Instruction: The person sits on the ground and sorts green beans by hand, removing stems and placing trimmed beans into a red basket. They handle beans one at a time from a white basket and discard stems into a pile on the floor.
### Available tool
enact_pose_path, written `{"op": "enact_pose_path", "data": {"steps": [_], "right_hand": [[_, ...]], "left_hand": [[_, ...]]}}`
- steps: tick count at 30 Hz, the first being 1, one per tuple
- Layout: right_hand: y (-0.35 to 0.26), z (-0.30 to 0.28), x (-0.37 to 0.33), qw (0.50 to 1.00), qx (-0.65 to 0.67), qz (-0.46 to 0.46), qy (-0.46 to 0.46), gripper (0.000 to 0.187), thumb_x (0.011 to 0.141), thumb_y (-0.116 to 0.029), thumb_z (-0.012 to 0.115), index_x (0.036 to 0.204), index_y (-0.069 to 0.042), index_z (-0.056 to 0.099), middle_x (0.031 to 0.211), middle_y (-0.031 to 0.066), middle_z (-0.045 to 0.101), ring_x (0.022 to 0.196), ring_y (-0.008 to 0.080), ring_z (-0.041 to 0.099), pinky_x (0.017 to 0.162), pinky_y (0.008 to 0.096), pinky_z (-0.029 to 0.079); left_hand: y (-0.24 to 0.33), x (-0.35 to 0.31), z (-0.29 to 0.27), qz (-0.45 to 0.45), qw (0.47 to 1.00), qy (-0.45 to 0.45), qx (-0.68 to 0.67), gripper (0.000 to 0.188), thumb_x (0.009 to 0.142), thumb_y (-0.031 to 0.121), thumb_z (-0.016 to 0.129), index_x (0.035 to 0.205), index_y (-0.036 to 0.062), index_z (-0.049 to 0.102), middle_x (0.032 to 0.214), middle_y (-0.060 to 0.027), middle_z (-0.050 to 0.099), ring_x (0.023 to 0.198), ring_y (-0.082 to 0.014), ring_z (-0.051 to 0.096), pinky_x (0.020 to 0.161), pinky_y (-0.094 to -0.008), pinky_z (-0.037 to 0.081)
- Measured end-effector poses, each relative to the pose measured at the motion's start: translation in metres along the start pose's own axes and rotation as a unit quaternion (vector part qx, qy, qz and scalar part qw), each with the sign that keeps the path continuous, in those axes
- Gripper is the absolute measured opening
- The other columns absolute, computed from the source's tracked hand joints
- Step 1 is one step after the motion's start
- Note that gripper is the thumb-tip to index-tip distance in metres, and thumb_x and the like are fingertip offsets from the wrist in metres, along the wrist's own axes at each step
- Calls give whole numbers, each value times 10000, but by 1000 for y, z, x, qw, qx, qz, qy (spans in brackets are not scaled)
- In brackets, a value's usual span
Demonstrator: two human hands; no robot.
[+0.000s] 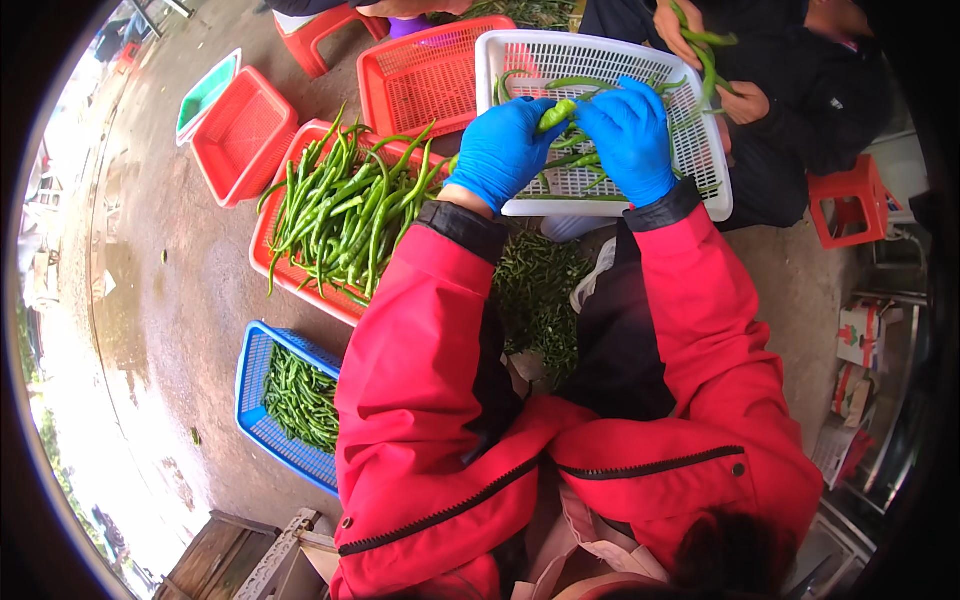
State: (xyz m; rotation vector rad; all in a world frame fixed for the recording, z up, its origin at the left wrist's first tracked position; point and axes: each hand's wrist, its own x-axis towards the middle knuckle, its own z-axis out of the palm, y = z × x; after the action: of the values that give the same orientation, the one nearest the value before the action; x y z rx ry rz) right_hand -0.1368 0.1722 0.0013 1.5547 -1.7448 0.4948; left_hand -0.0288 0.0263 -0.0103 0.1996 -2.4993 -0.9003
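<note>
My left hand (505,150), in a blue glove, is closed around a long green chili pepper (556,115); its bent, lighter end sticks out past the thumb. Fingers bent, my right hand (632,140), gloved the same, pinches at that end. Both hands are over a white slotted basket (565,207) with a thin layer of long green peppers in it. Just left of my left hand, a heap of long green peppers (345,210) fills a red basket (258,245).
A co-worker's hands (745,103) hold peppers (708,60) beyond the white basket. An orange-red basket (415,75) stands behind; a smaller red one (240,140) lies left. Small green peppers fill a blue basket (250,400) and lie on the ground (540,290). A red stool (848,205) stands right.
</note>
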Motion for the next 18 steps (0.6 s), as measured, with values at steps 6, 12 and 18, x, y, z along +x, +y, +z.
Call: {"op": "enact_pose_path", "data": {"steps": [6, 12, 18], "right_hand": [[-8, 6, 3, 997, 22, 39, 56, 288, 697, -69, 600, 972, -135, 655, 798, -2, 550, 806, 207, 539, 833, 405, 432], [-12, 11, 3, 993, 47, 64, 90, 306, 683, -61, 621, 980, -128, 654, 809, 3, 555, 806, 214, 536, 854, 423, 429], [-11, 12, 9, 992, 92, 66, 60, 352, 681, -59, 624, 1025, -131, 648, 805, 11, 543, 824, 229, 515, 802, 384, 444]], "left_hand": [[0, -4, 7, -103, 958, 17, -266, 205, 833, 243, 627, 917, 61, 666, 743, -168, 642, 662, -302, 632, 592, -370, 482], [10, -4, 3, -170, 902, -9, -397, 204, 855, 211, 627, 869, 10, 659, 649, -68, 625, 587, -99, 567, 547, -278, 457], [14, -7, -2, -191, 886, 2, -423, 191, 887, 165, 590, 954, -5, 643, 676, -23, 589, 594, -85, 537, 571, -219, 441]]}}
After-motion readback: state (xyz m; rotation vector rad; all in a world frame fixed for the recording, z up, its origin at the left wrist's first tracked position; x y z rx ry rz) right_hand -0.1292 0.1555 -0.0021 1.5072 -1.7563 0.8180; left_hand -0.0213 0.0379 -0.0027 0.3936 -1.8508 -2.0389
